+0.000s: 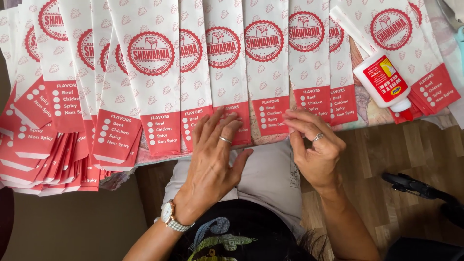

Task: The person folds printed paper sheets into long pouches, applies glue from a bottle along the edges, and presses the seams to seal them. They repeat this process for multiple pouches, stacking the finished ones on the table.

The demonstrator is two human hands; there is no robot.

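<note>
**Soft, even light; sharp centre**

Bright, diffuse light falls evenly over the white-and-red paper bags [222, 72], without glare. Faint soft shadows lie under the left hand [215, 154] and right hand [314, 145]. Focus is crisp mid-frame; the bags fan outward slightly at the edges, suggesting wide-angle distortion.

White paper bags [227, 72] with red round stamps and red bottom bands; glue bottle [382, 79] white, red label and cap; silver rings, wood-brown floor [411, 154].

- I take this for a home craft table: overlapping red-and-white paper bags [222, 72] at twelve o'clock.
- White glue bottle [384, 82] at two o'clock; wooden floor [386, 164] beneath.
</note>
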